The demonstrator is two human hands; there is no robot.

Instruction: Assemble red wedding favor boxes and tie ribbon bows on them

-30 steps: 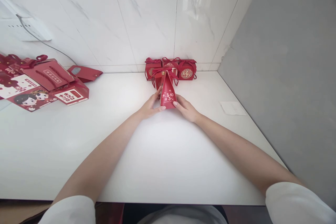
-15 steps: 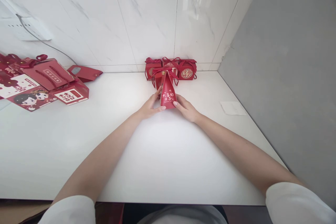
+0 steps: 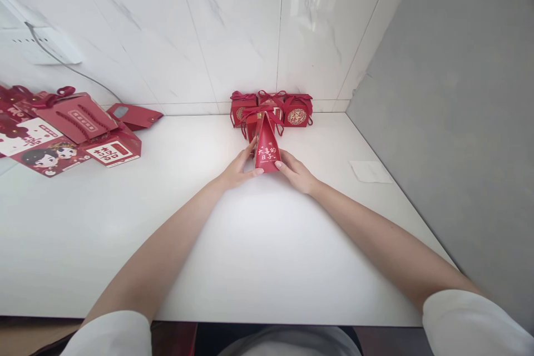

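A tall red wedge-shaped gift box (image 3: 266, 147) with white characters stands on the white table (image 3: 233, 245) far out in front of me. My left hand (image 3: 237, 168) grips its left side with fingers curled around the base. My right hand (image 3: 295, 171) presses its right side, thumb on the front. Both arms are stretched out. Behind it, against the wall, sit three small red ribbon-tied boxes (image 3: 297, 111), with another red box (image 3: 249, 122) just behind the one I hold.
A heap of flat and folded red gift boxes (image 3: 70, 128) lies at the far left. A white socket with a cable (image 3: 50, 44) is on the marble wall. A small white paper (image 3: 369, 171) lies at the right, by the grey wall.
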